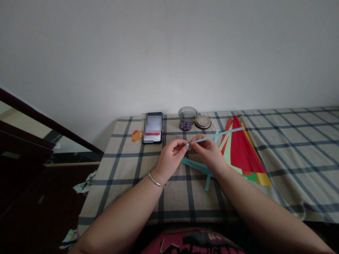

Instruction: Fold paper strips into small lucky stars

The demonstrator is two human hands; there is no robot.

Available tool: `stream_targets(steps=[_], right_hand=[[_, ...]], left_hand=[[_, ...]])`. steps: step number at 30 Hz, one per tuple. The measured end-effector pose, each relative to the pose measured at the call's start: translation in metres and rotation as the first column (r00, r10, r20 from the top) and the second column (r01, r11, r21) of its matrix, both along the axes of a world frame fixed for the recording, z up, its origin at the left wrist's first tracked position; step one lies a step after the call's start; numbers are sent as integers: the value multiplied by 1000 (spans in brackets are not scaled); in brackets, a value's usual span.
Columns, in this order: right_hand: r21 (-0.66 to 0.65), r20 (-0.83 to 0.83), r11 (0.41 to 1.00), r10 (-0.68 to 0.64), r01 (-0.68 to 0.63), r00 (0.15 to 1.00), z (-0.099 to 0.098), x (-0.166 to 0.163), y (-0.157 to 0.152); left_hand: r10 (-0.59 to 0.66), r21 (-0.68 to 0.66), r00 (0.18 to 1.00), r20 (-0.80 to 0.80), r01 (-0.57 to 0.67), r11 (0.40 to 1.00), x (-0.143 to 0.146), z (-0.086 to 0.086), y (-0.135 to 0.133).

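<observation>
My left hand (172,155) and my right hand (208,151) meet above the checked tablecloth (127,183), both pinching one end of a long teal paper strip (219,135). The strip runs up and to the right from my fingertips, over a fan of coloured paper strips (243,151) in red, orange, yellow and pale green. More loose teal strips (197,166) lie on the cloth under my hands. A silver bangle circles my left wrist.
A black phone (153,127) lies at the back left beside an orange bear patch (137,135). A clear jar (187,118) with purple bits stands next to its round lid (203,122). The cloth's left edge drops to a dark floor with paper scraps (84,185).
</observation>
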State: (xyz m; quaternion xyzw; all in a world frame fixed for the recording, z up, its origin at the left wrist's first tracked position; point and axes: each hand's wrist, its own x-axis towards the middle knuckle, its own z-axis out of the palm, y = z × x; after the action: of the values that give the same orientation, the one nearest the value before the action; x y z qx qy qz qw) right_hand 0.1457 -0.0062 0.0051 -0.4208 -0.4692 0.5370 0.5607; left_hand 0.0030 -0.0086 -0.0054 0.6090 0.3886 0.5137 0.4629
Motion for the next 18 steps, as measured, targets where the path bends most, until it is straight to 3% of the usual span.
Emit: stream_targets(steps=[12,18], right_hand=[[-100,-88,995,-8,-1,996,2,-1,0],[-121,-134,992,5,-21,991,1,0,0]], left_hand=[[43,-82,999,17,-41,996,-3,0,1],[40,-199,987,156,-9,980,-1,-2,2]])
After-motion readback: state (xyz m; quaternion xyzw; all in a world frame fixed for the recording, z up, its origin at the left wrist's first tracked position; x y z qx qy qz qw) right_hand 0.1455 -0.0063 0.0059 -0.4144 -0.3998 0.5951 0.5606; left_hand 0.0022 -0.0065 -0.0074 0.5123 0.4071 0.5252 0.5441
